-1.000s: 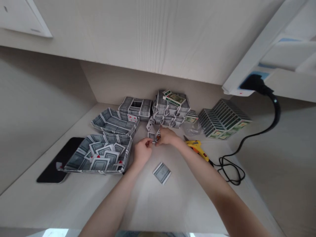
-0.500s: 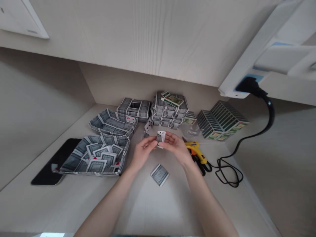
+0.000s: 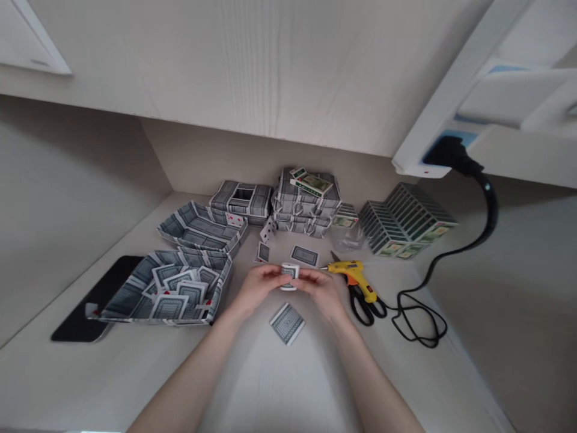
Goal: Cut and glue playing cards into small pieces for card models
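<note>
The white surface (image 3: 279,391) runs back to a wall panel (image 3: 252,162), and the open room is on my side, between my hands and the near edge. Against the left wall lies a flat black slab (image 3: 74,329), partly under a tray folded from playing cards (image 3: 133,300) that holds loose cards. A second card tray (image 3: 189,227) sits behind it. Stacked card boxes (image 3: 306,201) fill the back, with rows of green-edged card packs (image 3: 406,219) to their right. A yellow glue gun (image 3: 356,273) lies just beside my right hand (image 3: 322,291), above black-handled scissors (image 3: 365,313). That hand and my left hand (image 3: 259,282) pinch a small curled card piece (image 3: 289,278) from either side, mid-surface; I cannot tell its long axis. One card (image 3: 286,323) lies flat just in front.
</note>
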The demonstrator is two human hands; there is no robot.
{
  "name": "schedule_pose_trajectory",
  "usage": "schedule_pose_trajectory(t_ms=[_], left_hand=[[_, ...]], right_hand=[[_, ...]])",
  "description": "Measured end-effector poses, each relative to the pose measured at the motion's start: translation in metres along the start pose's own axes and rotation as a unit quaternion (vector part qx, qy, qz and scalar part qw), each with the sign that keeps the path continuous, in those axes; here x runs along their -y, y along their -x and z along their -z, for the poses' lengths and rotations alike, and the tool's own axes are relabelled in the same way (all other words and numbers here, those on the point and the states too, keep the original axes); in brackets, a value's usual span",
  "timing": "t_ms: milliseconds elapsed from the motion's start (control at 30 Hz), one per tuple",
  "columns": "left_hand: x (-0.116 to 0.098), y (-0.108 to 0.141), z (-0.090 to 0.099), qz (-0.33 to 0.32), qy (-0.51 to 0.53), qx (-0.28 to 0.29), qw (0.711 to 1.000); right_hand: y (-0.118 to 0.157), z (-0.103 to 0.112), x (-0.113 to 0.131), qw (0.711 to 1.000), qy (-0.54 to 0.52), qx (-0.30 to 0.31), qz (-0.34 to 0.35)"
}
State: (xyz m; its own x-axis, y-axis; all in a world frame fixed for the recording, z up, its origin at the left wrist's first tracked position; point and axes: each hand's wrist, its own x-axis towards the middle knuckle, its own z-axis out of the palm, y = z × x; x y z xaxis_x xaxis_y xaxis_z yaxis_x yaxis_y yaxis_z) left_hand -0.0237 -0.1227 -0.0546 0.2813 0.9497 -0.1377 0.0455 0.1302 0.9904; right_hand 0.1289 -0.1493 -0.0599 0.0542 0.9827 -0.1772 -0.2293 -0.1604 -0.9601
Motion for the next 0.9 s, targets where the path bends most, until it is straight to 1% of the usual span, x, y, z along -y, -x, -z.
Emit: schedule_pose_trajectory(t_ms=[100, 200, 267, 400, 467, 533, 567, 633, 667, 700, 767, 833, 900], left_hand=[[0.003, 0.000, 0.000, 0.023, 0.016, 0.005, 1.000], [0.005, -0.001, 0.002, 0.038, 0.077, 0.012, 0.996], [0.005, -0.002, 0.004, 0.044, 0.109, 0.004, 0.993], [0.004, -0.002, 0.004, 0.050, 0.103, -0.025, 0.993], [0.004, -0.001, 0.001, 0.052, 0.104, -0.010, 0.993], [0.005, 0.000, -0.002, 0.053, 0.118, 0.005, 0.992], [0.005, 0.000, -0.003, 0.051, 0.122, 0.001, 0.991], [0.007, -0.002, -0.004, 0.038, 0.110, -0.040, 0.992], [0.007, -0.004, -0.003, 0.029, 0.096, -0.068, 0.993], [0.008, -0.005, -0.001, 0.021, 0.080, -0.092, 0.992], [0.010, -0.008, 0.001, 0.010, 0.057, -0.116, 0.992], [0.011, -0.010, 0.004, 0.007, 0.051, -0.117, 0.992], [0.011, -0.011, 0.005, 0.006, 0.047, -0.113, 0.992]], right_hand=[[0.000, 0.001, -0.002, 0.999, -0.022, 0.008, -0.032], [0.000, 0.000, -0.003, 0.999, -0.035, 0.006, -0.040], [0.000, 0.000, -0.004, 0.998, -0.037, 0.012, -0.042], [0.002, -0.005, -0.005, 0.999, -0.042, -0.002, -0.035], [0.002, -0.008, -0.006, 0.999, -0.035, 0.004, -0.030], [0.002, -0.009, -0.007, 1.000, -0.011, 0.010, -0.023], [0.002, -0.008, -0.007, 1.000, 0.012, 0.003, -0.013], [0.001, -0.005, -0.004, 0.996, 0.084, -0.024, 0.027], [0.001, -0.003, -0.002, 0.990, 0.130, -0.024, 0.054], [0.002, 0.000, 0.001, 0.981, 0.177, -0.006, 0.080], [0.006, 0.002, 0.006, 0.954, 0.264, 0.073, 0.120], [0.013, 0.001, 0.006, 0.918, 0.335, 0.158, 0.141], [0.020, -0.006, 0.001, 0.883, 0.392, 0.199, 0.162]])
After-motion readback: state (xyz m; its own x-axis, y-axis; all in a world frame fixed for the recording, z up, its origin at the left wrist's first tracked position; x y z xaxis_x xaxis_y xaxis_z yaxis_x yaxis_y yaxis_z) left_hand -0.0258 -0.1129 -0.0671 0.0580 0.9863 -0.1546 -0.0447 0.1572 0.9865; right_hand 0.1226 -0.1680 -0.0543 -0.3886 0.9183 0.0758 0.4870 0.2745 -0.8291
